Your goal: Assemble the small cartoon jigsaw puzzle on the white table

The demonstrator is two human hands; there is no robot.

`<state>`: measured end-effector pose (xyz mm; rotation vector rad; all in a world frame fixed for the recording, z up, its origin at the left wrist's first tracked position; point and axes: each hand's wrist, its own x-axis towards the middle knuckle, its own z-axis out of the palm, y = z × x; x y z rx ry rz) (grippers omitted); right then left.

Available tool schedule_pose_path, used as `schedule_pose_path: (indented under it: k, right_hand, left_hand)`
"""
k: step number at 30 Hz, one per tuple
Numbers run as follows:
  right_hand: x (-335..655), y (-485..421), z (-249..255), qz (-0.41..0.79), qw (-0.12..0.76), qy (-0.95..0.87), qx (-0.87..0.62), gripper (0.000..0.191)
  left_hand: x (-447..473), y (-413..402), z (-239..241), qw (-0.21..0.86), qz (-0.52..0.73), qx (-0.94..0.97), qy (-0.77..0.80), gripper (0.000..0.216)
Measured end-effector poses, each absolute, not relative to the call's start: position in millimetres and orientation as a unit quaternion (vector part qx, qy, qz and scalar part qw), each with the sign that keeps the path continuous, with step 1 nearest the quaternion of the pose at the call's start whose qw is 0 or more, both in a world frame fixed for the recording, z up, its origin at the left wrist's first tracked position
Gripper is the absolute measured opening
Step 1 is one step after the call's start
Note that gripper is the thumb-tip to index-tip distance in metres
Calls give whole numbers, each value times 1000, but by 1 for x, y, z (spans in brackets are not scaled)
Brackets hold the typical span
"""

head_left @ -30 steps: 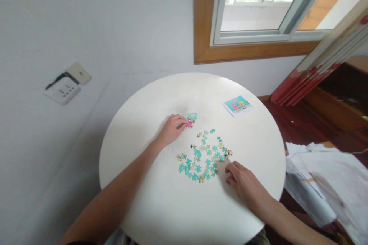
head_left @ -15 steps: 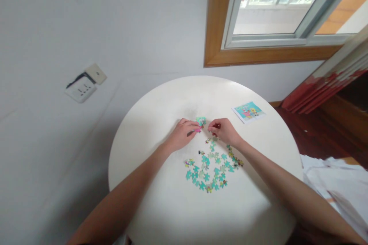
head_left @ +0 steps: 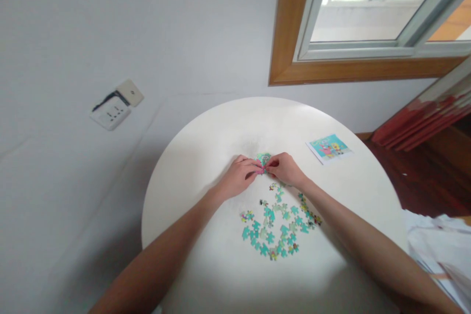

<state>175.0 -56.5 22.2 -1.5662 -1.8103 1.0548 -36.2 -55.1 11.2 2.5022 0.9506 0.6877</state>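
Observation:
A small joined patch of jigsaw puzzle pieces point(head_left: 263, 157), green with pink, lies near the middle of the round white table point(head_left: 206, 142). My left hand point(head_left: 241, 175) pinches the pink left side of this patch. From the other side my right hand point(head_left: 286, 169) is closed at the patch's right edge, fingertips pinched on a puzzle piece that they mostly cover. Both hands' fingertips nearly meet. Closer to me, many loose puzzle pieces point(head_left: 270, 238), mostly teal with some yellow and dark ones, are spread in a rough ring.
A picture card point(head_left: 329, 148) with cartoon figures lies at the table's right. Behind the table are a wall with a socket point(head_left: 111, 112) and a wood-framed window point(head_left: 353, 69). A red and white curtain point(head_left: 408, 122) hangs at right, above white papers point(head_left: 437, 240).
My right hand has moved left, from a gap beside the joined patch to touching its right edge. My left hand stays on the patch. The whole view has shifted slightly.

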Motion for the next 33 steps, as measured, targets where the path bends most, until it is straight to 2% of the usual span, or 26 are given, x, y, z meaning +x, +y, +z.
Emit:
schedule_pose_path:
  k: [12, 19, 27, 33]
  right_hand:
    - [172, -57, 20, 320, 265, -677, -608, 11]
    - [193, -50, 7, 325, 332, -677, -571, 15]
    - [203, -44, 4, 478, 397, -548, -560, 21]
    - [213, -40, 10, 569, 460, -458, -505, 34]
  left_hand:
    - [-36, -55, 13, 190, 243, 889, 338, 26]
    - [-34, -57, 16, 164, 222, 900, 337, 26]
    - [-31, -64, 23, 134, 208, 903, 351, 27]
    - [-29, -67, 23, 120, 227, 891, 376, 29]
